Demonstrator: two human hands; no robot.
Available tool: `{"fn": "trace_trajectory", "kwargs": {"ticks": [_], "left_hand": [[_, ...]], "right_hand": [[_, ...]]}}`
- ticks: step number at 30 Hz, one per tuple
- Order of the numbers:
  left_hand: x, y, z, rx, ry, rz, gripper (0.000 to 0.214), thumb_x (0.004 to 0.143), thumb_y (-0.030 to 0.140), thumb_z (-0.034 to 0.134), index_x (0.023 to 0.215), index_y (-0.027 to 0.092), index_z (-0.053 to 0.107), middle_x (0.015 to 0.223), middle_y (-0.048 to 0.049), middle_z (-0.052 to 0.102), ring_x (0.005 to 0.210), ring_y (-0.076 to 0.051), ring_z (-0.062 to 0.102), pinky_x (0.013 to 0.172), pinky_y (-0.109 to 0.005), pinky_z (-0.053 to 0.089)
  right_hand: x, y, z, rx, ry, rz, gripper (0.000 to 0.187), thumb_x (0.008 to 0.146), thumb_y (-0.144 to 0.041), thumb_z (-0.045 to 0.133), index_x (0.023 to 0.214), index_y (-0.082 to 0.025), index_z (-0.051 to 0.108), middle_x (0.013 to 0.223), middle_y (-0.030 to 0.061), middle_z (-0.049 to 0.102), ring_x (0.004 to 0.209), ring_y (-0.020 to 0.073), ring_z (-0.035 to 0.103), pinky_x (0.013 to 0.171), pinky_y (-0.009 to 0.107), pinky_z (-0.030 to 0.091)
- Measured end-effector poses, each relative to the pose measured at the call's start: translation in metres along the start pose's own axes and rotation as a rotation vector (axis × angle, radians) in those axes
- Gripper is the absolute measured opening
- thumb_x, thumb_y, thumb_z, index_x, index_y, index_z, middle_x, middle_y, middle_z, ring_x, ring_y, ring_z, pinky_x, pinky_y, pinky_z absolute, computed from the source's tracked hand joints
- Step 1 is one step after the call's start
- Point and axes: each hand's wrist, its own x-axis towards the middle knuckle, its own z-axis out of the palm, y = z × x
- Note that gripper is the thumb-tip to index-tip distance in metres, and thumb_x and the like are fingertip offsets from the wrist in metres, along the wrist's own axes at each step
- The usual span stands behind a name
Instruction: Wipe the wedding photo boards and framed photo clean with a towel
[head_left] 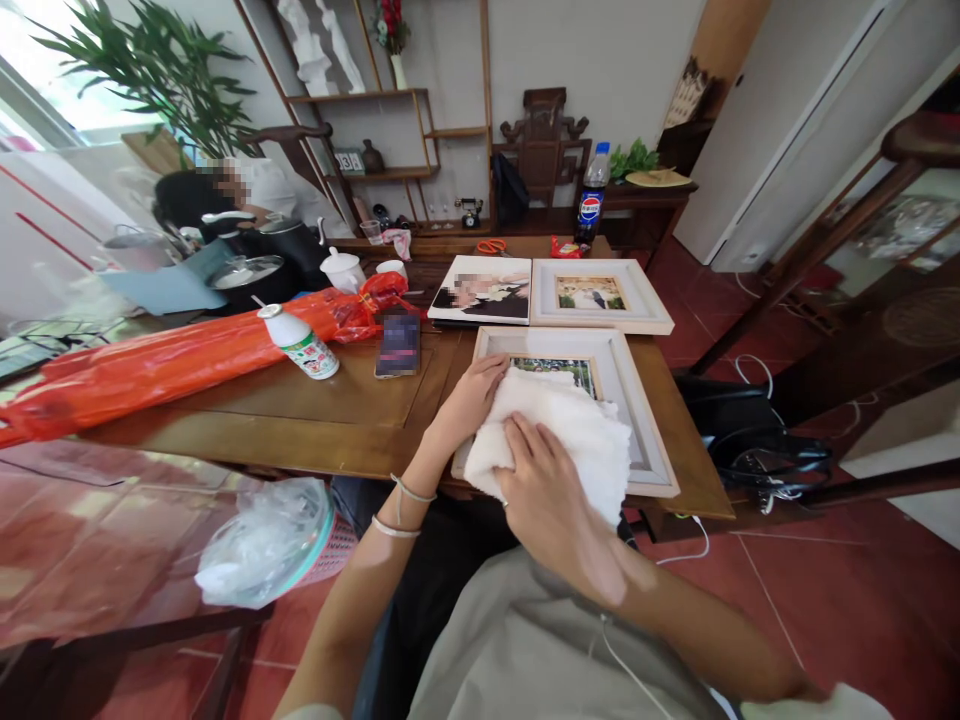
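Observation:
A white picture frame (634,395) lies flat on the wooden table (322,420) right in front of me. A folded white cloth (570,425) covers most of its glass. My right hand (547,490) lies flat on the cloth's near edge, fingers stretched out and pressing down. My left hand (469,400) rests on the frame's left side, fingers curled over the cloth's left edge and the frame. Two thin bangles circle my left wrist.
Behind the frame lie a second white frame (600,295) and an unframed photo print (484,290). A phone (397,343), a small white bottle (300,343) and a long orange plastic bag (165,365) lie to the left. Another person sits at the far left.

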Motion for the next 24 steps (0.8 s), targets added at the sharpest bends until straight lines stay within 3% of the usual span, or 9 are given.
{"fn": "trace_trajectory", "kwargs": {"ticks": [7, 13, 17, 24], "left_hand": [[-0.002, 0.0, 0.002, 0.002, -0.002, -0.016, 0.036, 0.097, 0.014, 0.036, 0.121, 0.008, 0.062, 0.132, -0.0174, 0.059, 0.129, -0.024, 0.051, 0.111, -0.044, 0.041], [-0.002, -0.001, 0.001, 0.026, -0.017, 0.012, 0.037, 0.097, 0.015, 0.036, 0.124, 0.008, 0.06, 0.134, -0.0171, 0.058, 0.129, -0.025, 0.05, 0.111, -0.045, 0.041], [-0.002, -0.001, -0.001, 0.036, -0.042, 0.022, 0.037, 0.097, 0.014, 0.036, 0.124, 0.008, 0.059, 0.134, -0.0173, 0.057, 0.13, -0.025, 0.05, 0.111, -0.046, 0.04], [-0.002, 0.0, -0.001, 0.033, -0.035, -0.006, 0.036, 0.095, 0.011, 0.037, 0.121, 0.009, 0.062, 0.132, -0.0169, 0.059, 0.129, -0.024, 0.052, 0.11, -0.044, 0.042]], "right_hand": [[-0.052, 0.059, -0.026, -0.104, 0.015, -0.002, 0.027, 0.073, -0.004, 0.053, 0.086, -0.011, 0.075, 0.135, 0.023, 0.055, 0.128, 0.0358, 0.048, 0.105, 0.05, 0.041], [-0.082, 0.1, -0.036, -0.06, 0.009, -0.001, 0.035, 0.06, -0.001, 0.048, 0.078, -0.014, 0.074, 0.141, 0.015, 0.052, 0.133, 0.029, 0.046, 0.111, 0.045, 0.036], [-0.066, 0.121, -0.026, -0.057, 0.029, 0.054, 0.03, 0.063, -0.003, 0.05, 0.079, -0.013, 0.074, 0.141, 0.0163, 0.052, 0.136, 0.0294, 0.041, 0.114, 0.048, 0.031], [0.004, 0.168, -0.012, -0.159, -0.011, 0.075, 0.035, 0.074, -0.007, 0.055, 0.106, -0.003, 0.07, 0.126, 0.0236, 0.062, 0.134, 0.0348, 0.041, 0.109, 0.049, 0.034]]}}
